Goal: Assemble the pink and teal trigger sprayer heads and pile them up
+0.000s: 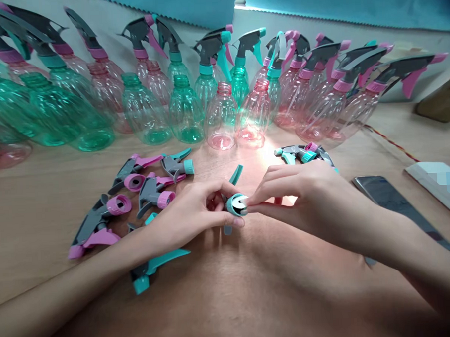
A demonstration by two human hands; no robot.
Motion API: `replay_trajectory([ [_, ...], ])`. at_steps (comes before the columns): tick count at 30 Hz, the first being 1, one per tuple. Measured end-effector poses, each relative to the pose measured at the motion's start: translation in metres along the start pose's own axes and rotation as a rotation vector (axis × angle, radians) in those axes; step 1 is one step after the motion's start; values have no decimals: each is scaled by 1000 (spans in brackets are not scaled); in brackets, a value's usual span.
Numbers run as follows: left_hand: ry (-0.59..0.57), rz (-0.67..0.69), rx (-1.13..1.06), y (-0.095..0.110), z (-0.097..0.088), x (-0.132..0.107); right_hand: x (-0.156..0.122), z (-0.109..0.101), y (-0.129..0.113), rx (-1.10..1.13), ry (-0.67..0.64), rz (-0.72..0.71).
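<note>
My left hand (pixel 207 201) is closed around a trigger spray head (pixel 231 206), whose teal collar faces up towards me. Its teal trigger sticks out beyond my fingers. At the collar's opening, my right hand (pixel 300 190) pinches a small white piece (pixel 240 201), perhaps a washer; my fingertips partly hide it. Beside my left forearm lie several loose spray heads, among them a pink-collared one (pixel 96 221) and a teal-triggered one (pixel 150 266). Another small pile of spray heads (pixel 308 155) lies beyond my right hand.
Clear green bottles (pixel 144 112) and pink bottles (pixel 222 119) stand along the back, some topped with spray heads, some with bare necks. To the right lie a phone (pixel 394 201), a white box (pixel 434 179) and a twisted wire (pixel 393 146). A blue cloth (pixel 333 7) hangs behind.
</note>
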State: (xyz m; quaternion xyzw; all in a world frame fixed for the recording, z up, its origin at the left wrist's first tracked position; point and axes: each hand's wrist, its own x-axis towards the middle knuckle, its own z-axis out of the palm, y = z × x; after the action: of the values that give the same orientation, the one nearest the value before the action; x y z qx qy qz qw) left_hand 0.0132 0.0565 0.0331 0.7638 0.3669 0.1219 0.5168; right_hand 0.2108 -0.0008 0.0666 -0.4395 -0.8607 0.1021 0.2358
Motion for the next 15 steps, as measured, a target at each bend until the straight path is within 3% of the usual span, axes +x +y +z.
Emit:
replay_trajectory([
  [5,-20,-30,-60,0,-1,0,-5,-8,-3,-32,-94,-23],
  [15,-22,-30,-95,4,-1,0,-1,-14,1,-86,-91,78],
])
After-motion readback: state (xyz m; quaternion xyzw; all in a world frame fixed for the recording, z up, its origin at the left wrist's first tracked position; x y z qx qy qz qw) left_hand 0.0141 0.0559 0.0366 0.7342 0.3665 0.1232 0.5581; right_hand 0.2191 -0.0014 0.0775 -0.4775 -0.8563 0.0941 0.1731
